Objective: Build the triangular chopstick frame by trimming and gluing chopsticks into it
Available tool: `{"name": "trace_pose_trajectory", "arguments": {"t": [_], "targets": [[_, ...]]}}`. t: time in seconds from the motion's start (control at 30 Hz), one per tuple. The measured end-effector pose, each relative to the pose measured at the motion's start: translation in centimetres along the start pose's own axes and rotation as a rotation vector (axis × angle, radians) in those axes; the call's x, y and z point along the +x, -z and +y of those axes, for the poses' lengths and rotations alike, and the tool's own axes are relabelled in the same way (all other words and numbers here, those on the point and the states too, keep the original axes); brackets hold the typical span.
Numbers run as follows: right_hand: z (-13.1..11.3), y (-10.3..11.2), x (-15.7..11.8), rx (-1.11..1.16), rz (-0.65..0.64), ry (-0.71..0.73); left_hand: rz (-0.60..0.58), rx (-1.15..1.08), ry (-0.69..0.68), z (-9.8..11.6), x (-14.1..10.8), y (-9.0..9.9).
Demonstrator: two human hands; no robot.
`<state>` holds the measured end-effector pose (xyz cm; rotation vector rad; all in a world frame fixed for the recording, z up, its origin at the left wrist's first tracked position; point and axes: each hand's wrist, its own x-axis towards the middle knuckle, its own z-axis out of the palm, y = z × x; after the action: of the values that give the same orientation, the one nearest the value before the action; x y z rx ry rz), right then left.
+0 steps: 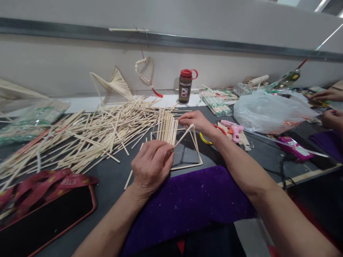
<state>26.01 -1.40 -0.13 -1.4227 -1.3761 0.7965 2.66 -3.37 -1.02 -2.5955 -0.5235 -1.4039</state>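
Observation:
A small frame of wooden sticks (187, 166) stands on the dark table, with a row of thin wooden sticks (166, 126) laid side by side across it. My left hand (152, 164) is closed at the near end of this row, its thumb and fingers pinched on a stick end. At the far right end of the row, my right hand (197, 121) holds the same outer stick between thumb and fingertips. The fingers partly hide both ends. The frame's peaked corner rises beside my right wrist.
Loose sticks (102, 132) are heaped on the left, near a phone (53, 217) with a red lanyard (50, 184). Behind stands a bottle (184, 85). A pink glue gun (234, 130), purple glue gun (296, 148) and plastic bag (273, 110) lie right. Another person's hands (332, 110) show.

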Motion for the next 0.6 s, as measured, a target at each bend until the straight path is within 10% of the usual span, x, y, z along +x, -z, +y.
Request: {"name": "trace_pose_trajectory", "arguments": {"t": [0.6], "targets": [[-0.05,-0.95,-0.22,0.081,-0.003,-0.009,-0.054,-0.080,0.004,-0.06,-0.85,0.75]]}}
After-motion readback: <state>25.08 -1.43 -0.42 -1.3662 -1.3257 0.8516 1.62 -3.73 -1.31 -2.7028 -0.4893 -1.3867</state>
